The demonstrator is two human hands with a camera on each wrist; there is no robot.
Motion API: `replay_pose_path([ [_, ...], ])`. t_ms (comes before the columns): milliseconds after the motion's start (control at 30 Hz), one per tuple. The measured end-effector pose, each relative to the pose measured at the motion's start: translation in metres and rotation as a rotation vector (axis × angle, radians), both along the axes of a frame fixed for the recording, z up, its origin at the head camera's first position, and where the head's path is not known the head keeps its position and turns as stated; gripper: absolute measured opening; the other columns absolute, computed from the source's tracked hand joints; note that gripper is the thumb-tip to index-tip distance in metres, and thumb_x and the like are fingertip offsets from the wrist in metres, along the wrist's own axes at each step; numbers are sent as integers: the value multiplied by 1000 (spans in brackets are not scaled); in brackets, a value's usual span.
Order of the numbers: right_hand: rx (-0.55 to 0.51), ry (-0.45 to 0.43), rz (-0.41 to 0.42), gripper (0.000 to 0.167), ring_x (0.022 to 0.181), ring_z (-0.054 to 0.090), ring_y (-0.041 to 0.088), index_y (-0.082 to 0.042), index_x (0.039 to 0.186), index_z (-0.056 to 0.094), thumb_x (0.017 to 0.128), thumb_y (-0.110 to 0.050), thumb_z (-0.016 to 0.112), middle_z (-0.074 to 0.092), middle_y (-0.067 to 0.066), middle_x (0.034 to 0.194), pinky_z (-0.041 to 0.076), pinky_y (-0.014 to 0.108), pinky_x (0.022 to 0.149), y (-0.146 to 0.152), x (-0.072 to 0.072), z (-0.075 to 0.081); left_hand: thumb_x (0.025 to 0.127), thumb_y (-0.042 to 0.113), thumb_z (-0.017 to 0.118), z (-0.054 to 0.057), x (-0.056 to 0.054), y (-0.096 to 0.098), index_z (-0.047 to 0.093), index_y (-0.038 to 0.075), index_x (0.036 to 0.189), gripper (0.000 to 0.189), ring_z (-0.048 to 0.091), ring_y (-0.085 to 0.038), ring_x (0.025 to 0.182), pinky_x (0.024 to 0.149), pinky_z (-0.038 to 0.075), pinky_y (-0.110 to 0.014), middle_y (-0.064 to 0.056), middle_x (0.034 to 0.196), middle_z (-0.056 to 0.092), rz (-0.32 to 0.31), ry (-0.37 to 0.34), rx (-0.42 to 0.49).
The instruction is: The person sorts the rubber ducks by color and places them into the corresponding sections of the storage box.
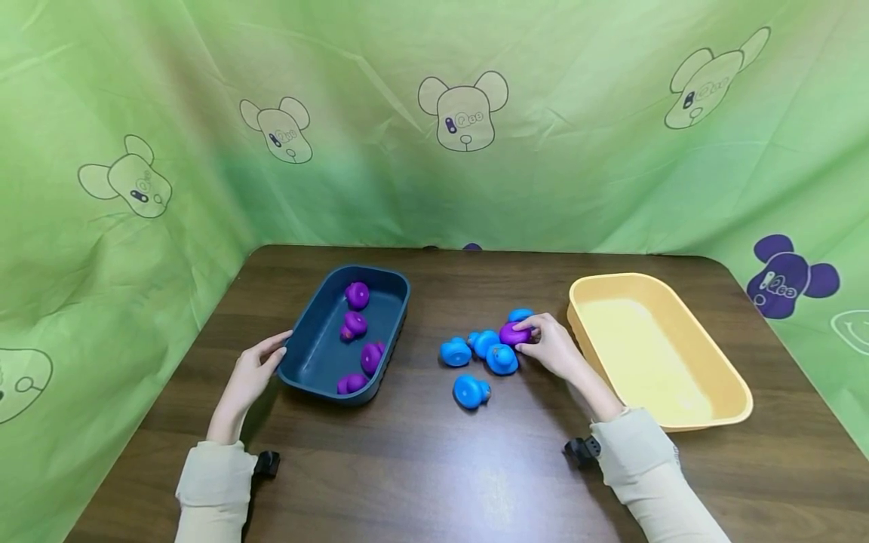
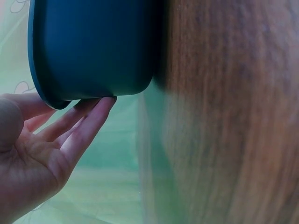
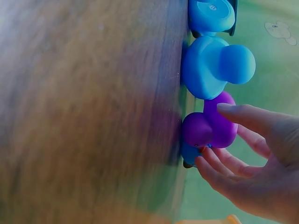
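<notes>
My right hand (image 1: 553, 347) pinches a purple rubber duck (image 1: 514, 333) between thumb and fingers. In the right wrist view this purple duck (image 3: 219, 123) lies head down beside a blue duck (image 3: 205, 67), with the thumb on its body. Several blue rubber ducks (image 1: 455, 351) lie around it on the table, one of them partly behind it. At the left, my left hand (image 1: 251, 371) rests its fingertips on the outer side of a dark blue bin (image 1: 308, 332). Its fingers are nearly straight against the bin wall (image 2: 98, 51). Several purple ducks (image 1: 353, 326) lie inside that bin.
A yellow bin (image 1: 652, 347) stands on the right side of the brown wooden table (image 1: 407, 467), close to my right forearm. Behind and beside the table hangs a green cloth (image 1: 366, 188) printed with bear heads.
</notes>
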State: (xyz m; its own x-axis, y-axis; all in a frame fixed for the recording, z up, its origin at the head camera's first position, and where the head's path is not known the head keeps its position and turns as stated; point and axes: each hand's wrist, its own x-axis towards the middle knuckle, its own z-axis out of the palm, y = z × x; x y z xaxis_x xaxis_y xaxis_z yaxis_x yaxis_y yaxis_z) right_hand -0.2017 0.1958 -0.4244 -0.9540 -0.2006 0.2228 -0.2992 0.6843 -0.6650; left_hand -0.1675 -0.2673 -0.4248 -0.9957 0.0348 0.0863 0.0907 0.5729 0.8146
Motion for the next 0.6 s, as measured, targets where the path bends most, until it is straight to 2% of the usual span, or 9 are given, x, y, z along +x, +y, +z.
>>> replay_pose_path([
  [233,-2,13,-3,24,78,52,29,4,90,64,68,0,72,53,20,91,42,38,70,0,-1,-2,92,9,45,0,0,0,49,-1,124,33,51,-7,80,62,45,-19,-23,110,56,4,0,2],
  [400,4,12,-10,23,80,54,30,3,90,64,68,0,72,56,20,92,44,40,72,0,-2,-4,92,9,45,0,0,0,49,-1,124,33,51,-4,81,63,45,-20,-23,111,56,2,3,1],
  [600,-19,3,-17,22,80,55,31,3,88,64,68,0,72,56,20,92,45,42,73,0,-1,-4,93,9,44,0,1,1,49,0,125,33,51,-7,83,64,44,-18,-23,113,55,1,-1,2],
])
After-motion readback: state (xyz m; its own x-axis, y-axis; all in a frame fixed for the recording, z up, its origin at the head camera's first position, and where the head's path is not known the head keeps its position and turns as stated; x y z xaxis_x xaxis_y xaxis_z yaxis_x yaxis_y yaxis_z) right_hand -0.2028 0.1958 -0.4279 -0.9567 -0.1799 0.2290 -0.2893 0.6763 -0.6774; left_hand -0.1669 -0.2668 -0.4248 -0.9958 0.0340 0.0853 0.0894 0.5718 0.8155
